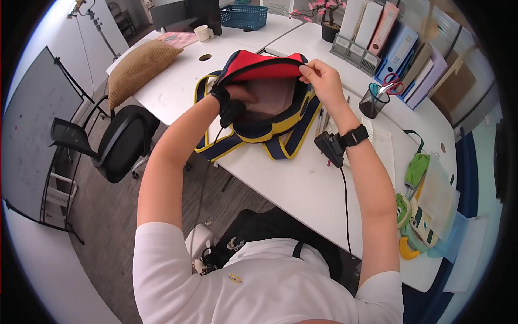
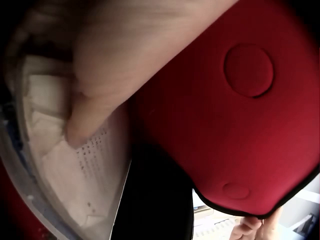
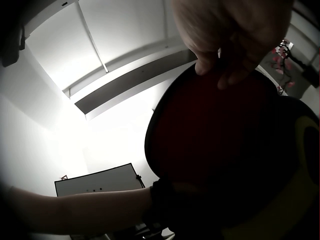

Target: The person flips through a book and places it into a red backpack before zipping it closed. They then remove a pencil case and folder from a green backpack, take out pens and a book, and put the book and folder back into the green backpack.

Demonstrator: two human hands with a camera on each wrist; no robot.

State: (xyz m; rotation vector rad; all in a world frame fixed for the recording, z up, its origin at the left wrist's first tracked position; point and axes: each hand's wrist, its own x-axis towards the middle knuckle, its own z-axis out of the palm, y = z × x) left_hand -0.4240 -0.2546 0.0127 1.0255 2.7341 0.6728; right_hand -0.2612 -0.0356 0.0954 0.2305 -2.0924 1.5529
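Note:
A navy bag with yellow trim [image 1: 275, 127] lies on the table, its red-lined flap [image 1: 259, 63] raised. At the flap's edge, the right hand [image 1: 325, 81] pinches the rim between thumb and fingers; in the right wrist view this hand [image 3: 235, 40] is above the dark red lining [image 3: 210, 120]. The left hand [image 1: 241, 94] is inside the bag. In the left wrist view, the left hand's thumb [image 2: 87, 117] touches pale folded material [image 2: 60, 160] beside a sheet with printed marks; its other fingers are mostly hidden. The flap's red lining [image 2: 200, 115] fills the right side there.
Right of the bag are a pen cup with scissors [image 1: 373, 101], a file rack [image 1: 353, 54] and a green pouch [image 1: 417, 170]. A tan cushion [image 1: 141, 67], paper cup [image 1: 202, 33] and blue basket [image 1: 244, 17] stand farther back. An office chair [image 1: 121, 143] is at left.

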